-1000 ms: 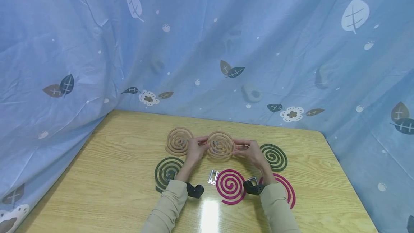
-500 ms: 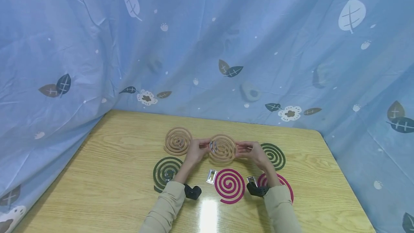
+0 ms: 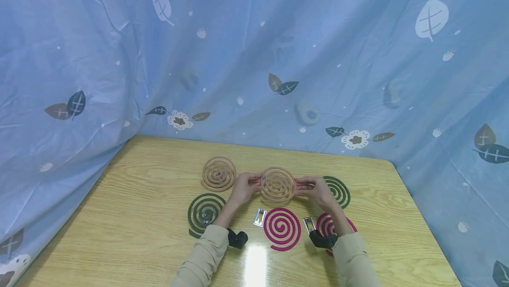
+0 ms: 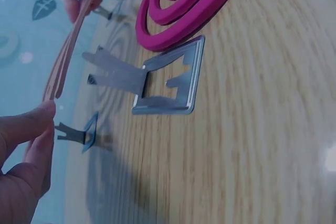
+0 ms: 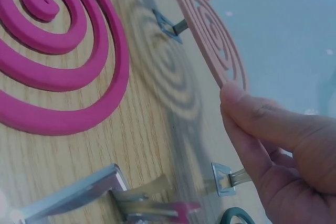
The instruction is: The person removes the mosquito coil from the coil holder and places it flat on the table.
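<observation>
Both hands hold a tan mosquito coil [image 3: 277, 184] by opposite edges above the table. My left hand [image 3: 243, 186] pinches its left edge between thumb and fingers, as the left wrist view shows with that hand [image 4: 26, 150]. On the other side my right hand [image 3: 318, 191] pinches the right edge; the right wrist view shows its thumb on the coil [image 5: 212, 30]. The coil is tilted, apart from the table, and its shadow [image 5: 168, 61] falls on the wood. Below it stand metal coil stands [image 5: 168, 27] with upright prongs.
Another tan coil [image 3: 218, 174] and a dark green coil [image 3: 204, 212] lie at left. A second green coil [image 3: 339, 191] lies at right, partly behind the right hand. Two magenta coils [image 3: 282, 229] and metal stands [image 3: 260, 217] sit nearer. A blue curtain [image 3: 254, 57] hangs behind.
The held tan coil has moved right and slightly nearer, both hands going with it. The right forearm has shifted right, uncovering more of a metal stand.
</observation>
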`<state>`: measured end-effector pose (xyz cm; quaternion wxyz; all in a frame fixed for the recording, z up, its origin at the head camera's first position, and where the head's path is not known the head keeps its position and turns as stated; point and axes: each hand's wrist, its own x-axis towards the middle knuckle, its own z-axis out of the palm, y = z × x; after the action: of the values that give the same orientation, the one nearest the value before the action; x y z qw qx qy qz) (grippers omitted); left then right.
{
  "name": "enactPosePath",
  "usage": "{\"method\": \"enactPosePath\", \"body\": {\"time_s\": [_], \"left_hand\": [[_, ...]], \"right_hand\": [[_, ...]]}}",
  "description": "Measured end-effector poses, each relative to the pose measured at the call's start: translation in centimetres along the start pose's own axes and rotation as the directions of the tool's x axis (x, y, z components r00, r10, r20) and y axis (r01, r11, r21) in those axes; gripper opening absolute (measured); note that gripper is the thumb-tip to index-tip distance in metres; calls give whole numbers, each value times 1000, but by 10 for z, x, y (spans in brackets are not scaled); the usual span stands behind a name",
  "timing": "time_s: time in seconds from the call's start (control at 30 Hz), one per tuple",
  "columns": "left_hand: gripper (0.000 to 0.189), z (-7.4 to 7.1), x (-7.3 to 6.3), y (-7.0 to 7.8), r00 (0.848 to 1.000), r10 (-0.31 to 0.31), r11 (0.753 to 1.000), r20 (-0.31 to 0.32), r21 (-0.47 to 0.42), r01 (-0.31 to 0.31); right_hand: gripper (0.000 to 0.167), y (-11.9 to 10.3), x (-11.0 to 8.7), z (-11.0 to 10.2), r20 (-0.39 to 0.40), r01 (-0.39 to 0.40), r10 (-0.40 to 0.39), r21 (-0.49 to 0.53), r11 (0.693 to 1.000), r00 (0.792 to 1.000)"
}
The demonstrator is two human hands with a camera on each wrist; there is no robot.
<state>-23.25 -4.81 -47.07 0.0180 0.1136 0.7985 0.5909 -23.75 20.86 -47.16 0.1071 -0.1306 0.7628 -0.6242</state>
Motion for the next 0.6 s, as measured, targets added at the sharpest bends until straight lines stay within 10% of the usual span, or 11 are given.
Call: {"method": "enactPosePath", "body": {"time_s": [0.6], "left_hand": [[38,19,2,0,1000,13,998,-15,65,-12]], "right_hand": [[44,-4,-11,-12,-18,-94,92,-125,988,996]]}}
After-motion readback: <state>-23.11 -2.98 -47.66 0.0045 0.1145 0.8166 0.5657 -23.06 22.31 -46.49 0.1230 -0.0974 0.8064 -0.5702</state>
